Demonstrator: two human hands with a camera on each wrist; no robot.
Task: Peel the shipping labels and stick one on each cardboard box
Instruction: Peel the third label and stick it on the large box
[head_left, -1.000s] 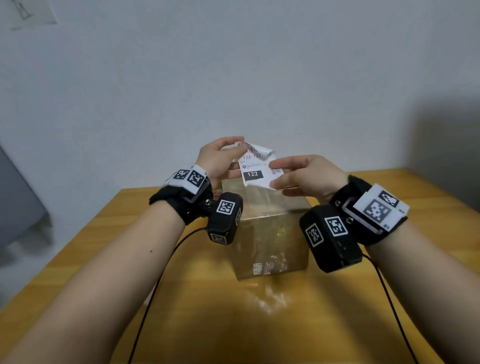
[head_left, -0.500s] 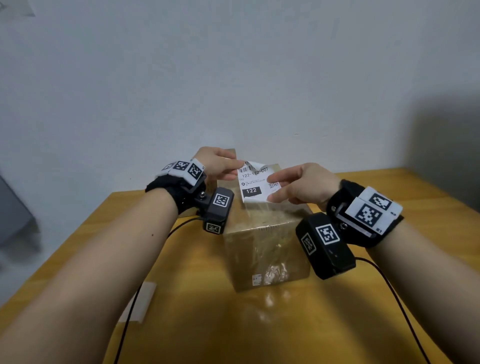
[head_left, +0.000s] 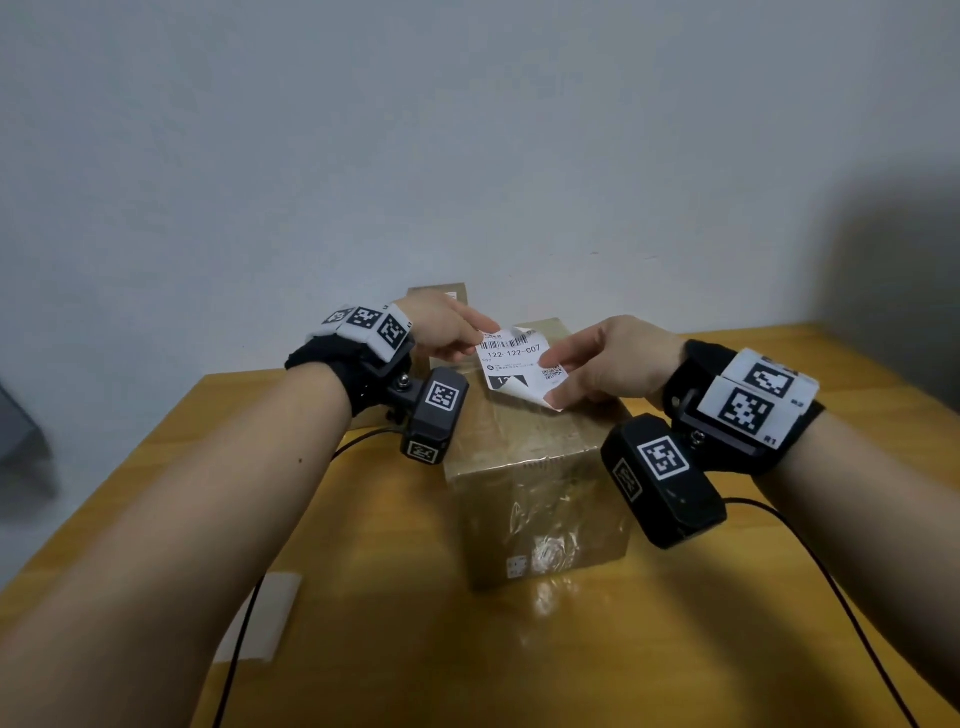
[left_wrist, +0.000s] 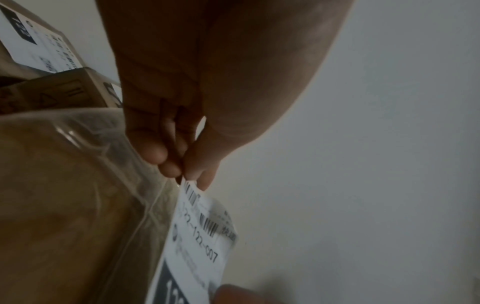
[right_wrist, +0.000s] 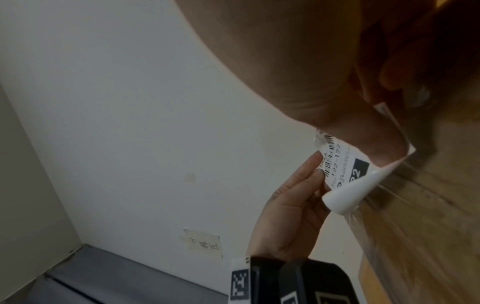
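Note:
A white shipping label printed 122-122-C07 hangs just over the top of a tape-wrapped cardboard box in the middle of the table. My left hand pinches the label's upper left corner between thumb and fingers. My right hand pinches its right edge, thumb on the printed face. The label's lower edge curls upward, showing its blank underside. Behind the near box stands another cardboard box, and the left wrist view shows a label stuck on a box back there.
A strip of white backing paper lies on the wooden table at the front left, beside the left wrist cable. The white wall rises right behind the boxes. A grey object sits off the table's left side.
Both hands have brought the label down from above the box to just over its top. The label has been spread flatter, with its lower edge curled.

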